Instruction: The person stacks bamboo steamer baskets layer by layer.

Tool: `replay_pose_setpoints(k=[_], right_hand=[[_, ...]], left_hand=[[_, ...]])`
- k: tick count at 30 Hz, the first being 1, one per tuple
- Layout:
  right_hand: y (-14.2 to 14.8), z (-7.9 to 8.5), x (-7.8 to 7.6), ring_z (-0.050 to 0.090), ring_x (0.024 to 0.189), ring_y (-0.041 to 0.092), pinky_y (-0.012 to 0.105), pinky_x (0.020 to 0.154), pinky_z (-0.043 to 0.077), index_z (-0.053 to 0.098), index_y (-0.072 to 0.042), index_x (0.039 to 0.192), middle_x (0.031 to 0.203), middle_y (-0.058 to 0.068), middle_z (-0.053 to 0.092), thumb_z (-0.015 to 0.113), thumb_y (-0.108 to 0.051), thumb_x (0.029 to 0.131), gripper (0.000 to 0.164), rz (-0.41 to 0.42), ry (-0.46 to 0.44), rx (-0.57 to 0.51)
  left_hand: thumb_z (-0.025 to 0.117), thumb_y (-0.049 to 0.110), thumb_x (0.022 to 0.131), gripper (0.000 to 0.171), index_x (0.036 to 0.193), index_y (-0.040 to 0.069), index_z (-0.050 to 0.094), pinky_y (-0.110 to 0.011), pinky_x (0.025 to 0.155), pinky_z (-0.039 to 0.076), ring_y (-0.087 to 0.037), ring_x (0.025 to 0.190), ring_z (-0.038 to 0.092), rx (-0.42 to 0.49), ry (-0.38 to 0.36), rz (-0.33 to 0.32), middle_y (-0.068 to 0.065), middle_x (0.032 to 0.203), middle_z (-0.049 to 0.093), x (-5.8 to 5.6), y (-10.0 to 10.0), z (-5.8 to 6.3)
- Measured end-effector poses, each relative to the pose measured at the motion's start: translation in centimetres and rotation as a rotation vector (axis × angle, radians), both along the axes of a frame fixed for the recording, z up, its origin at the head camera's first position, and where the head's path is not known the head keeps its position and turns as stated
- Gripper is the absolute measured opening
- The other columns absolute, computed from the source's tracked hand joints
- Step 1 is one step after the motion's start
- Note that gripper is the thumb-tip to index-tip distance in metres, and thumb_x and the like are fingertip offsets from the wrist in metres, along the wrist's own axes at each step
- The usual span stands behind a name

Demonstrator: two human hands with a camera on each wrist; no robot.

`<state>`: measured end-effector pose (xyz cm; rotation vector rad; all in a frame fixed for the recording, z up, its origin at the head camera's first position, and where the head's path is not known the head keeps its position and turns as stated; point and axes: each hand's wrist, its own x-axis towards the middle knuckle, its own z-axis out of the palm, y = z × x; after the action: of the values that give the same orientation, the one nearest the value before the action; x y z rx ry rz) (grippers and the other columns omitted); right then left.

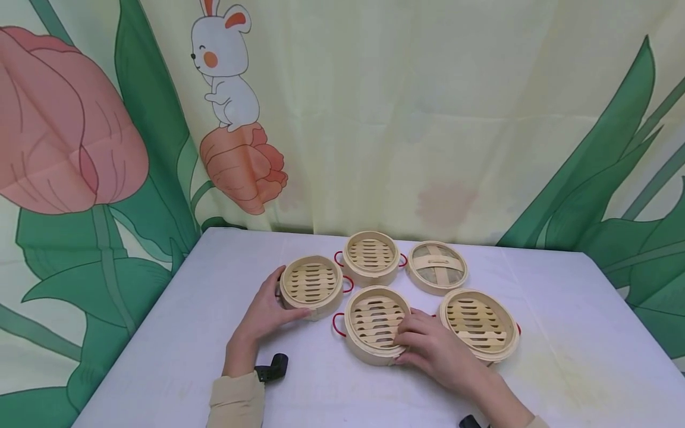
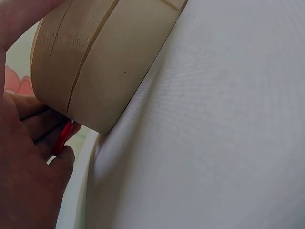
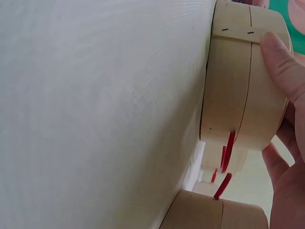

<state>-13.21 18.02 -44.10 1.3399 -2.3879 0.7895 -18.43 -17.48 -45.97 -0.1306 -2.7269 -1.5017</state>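
At the left of the group in the head view, my left hand (image 1: 269, 308) grips a small round bamboo steamer basket (image 1: 322, 310) with a slatted base and red loop handles. Its thumb lies along the near side. In the left wrist view the fingers curl round the wall, next to a red handle (image 2: 63, 139). My right hand (image 1: 434, 351) holds the front middle steamer basket (image 1: 369, 355) by its right side. The right wrist view shows the right thumb (image 3: 281, 62) against this basket's wall and the other fingers partly hidden behind it.
Right of my right hand stands another slatted steamer basket (image 1: 512, 345), close beside it. Behind are a further basket (image 1: 373, 278) and a bamboo lid (image 1: 440, 261) with a strap across its top. A white cloth (image 1: 176, 356) covers the table; a printed curtain (image 1: 374, 119) hangs behind.
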Motion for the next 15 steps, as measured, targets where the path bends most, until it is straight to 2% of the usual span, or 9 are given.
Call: replay_pose_setpoints(k=[7,15], right_hand=[[-0.11,0.08,0.06,0.054,0.102,0.024,0.044,0.103,0.029,0.066,-0.020,0.094,0.100,-0.010,0.057,0.077,-0.025,0.073,0.024,0.010,0.041,-0.042],[-0.18,0.12,0.11,0.054,0.100,0.017,0.044,0.102,0.029,0.066,-0.017,0.098,0.102,-0.009,0.057,0.077,-0.019,0.074,0.026,0.042,0.051,-0.115]], left_hand=[[0.088,0.050,0.051,0.123,0.146,0.010,0.021,-0.048,0.106,0.024,-0.028,0.133,0.026,0.007,0.016,-0.009,-0.012,0.145,0.029,-0.07,-0.10,-0.10],[0.088,0.051,0.050,0.123,0.147,0.011,0.022,-0.048,0.106,0.023,-0.027,0.134,0.025,0.008,0.003,0.002,-0.011,0.145,0.029,0.02,-0.06,-0.02]])
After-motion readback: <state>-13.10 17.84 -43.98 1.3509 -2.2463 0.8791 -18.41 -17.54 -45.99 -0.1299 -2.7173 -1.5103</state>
